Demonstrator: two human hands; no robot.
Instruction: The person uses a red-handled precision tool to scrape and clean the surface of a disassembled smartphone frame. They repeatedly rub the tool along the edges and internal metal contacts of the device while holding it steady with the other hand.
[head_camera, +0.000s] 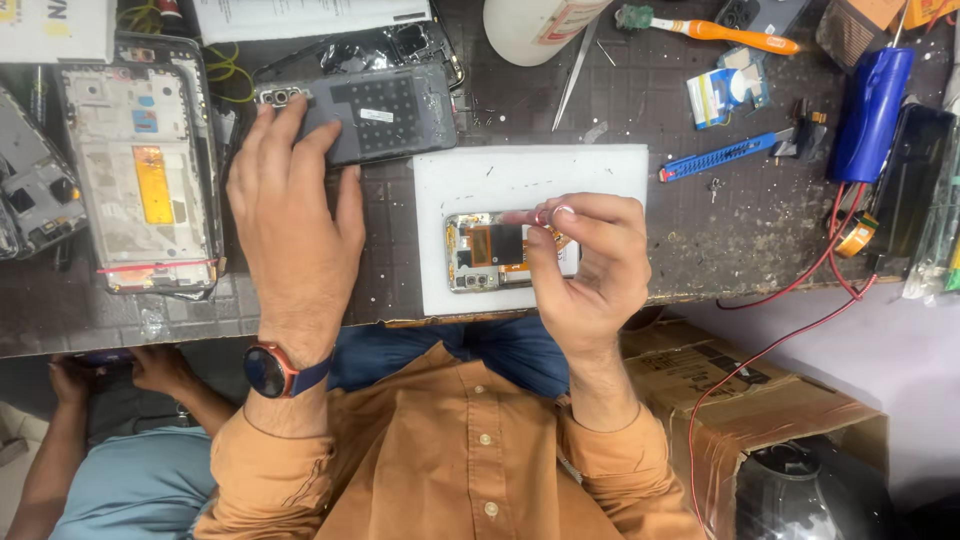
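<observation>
An opened phone frame (485, 252) with orange flex parts lies on a white mat (520, 175) at the near edge of the dark workbench. My right hand (585, 270) rests over its right half, fingertips pinched together on something small that I cannot make out. My left hand (295, 225) lies flat on the bench, its fingers resting on a dark phone back cover (385, 110) with a camera cutout. A watch is on my left wrist.
A stripped phone chassis (140, 165) lies at the left. Tweezers (575, 75), an orange-handled brush (735, 35), a blue utility knife (715, 157), a blue cylinder (870, 110) and red wires (800, 290) lie to the right. Another person in blue sits lower left. Cardboard box (760, 400) lower right.
</observation>
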